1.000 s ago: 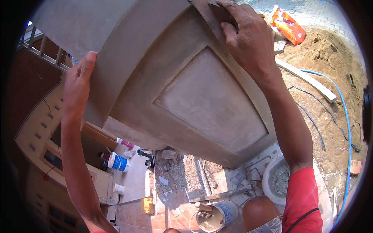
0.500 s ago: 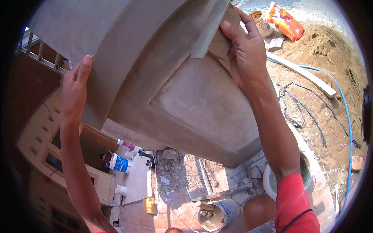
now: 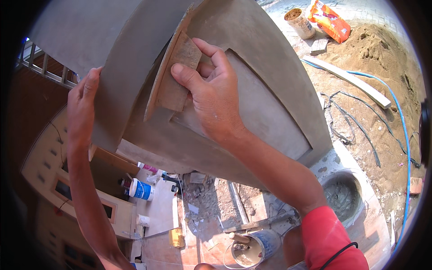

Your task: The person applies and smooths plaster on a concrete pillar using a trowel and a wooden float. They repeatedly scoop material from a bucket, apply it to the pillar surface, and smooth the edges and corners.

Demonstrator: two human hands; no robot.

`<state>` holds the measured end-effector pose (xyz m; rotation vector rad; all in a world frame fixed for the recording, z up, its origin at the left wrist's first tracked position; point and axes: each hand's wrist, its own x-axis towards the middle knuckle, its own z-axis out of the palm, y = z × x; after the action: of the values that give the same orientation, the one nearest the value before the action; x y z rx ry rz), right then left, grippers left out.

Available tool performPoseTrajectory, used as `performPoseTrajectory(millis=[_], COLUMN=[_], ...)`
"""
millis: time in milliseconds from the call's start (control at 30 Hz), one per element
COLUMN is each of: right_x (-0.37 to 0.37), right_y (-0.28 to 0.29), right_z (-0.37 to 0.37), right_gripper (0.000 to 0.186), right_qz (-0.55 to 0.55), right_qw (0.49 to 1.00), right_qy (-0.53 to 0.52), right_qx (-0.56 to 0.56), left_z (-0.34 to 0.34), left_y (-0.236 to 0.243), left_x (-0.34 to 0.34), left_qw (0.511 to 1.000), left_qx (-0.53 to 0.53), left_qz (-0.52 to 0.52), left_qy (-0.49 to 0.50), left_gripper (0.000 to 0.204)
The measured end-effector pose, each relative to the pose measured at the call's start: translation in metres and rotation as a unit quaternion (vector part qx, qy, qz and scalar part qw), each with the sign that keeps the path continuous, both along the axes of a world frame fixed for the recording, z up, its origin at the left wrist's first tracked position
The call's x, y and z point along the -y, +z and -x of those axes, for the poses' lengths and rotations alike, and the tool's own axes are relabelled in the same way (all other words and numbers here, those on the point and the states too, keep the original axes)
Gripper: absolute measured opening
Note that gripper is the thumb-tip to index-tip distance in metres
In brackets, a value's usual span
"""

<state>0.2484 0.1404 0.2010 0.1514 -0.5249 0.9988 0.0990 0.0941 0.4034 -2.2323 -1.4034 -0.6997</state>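
A: Quick update, what's just changed?

B: R hand (image 3: 216, 87) has swung the float (image 3: 173, 92) across to approx 11 o'clk. Long edge now lies alongside the rim band (image 3: 123, 67), left of the recessed panel (image 3: 265, 108). Can't tell if the edge is touching or just clear.

A: Meaning for the job?

B: Prob that the work's now at the band's inner side, not the panel's far edge. My read only.

A: Hands?

B: R hand's pinched narrow on the float, thumb on the near face, fingertips over the far side. L hand (image 3: 84, 96) is at 10 o'clk, thumb up at the band's outer edge; fingers mostly hidden, so can't tell how firm the grip is.

A: And vs the prev frames?

B: 1 s ago the float was up top, approx 12–1 o'clk; half a sec ago it was over the panel's upper corner. L hand's abt the same spot throughout. W/ the R arm shifted, the pail (image 3: 302, 27) at 1 o'clk shows whole, and so does more of the grey mix (image 3: 343, 195) at 4. Bucket (image 3: 270, 243) at 5 hasn't really moved, tool handle (image 3: 239, 237) still in it.
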Motion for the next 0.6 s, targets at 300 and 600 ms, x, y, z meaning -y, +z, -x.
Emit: performPoseTrajectory(millis=[300, 600], right_x=[-0.038, 0.009], right_y=[0.013, -0.039], right_z=[-0.074, -0.022], right_gripper=[0.052, 0.054], right_qz=[-0.071, 0.000], right_qw=[0.989, 1.000], right_qy=[-0.052, -0.025], right_qx=[-0.119, -0.001], left_z=[0.003, 0.003], left_y=[0.000, 0.003], left_x=[0.000, 0.002], left_qw=[0.999, 1.000], left_qx=[-0.021, -0.022], left_qz=[-0.039, -0.014], left_qy=[0.019, 0.011], left_gripper=[0.071, 0.073])
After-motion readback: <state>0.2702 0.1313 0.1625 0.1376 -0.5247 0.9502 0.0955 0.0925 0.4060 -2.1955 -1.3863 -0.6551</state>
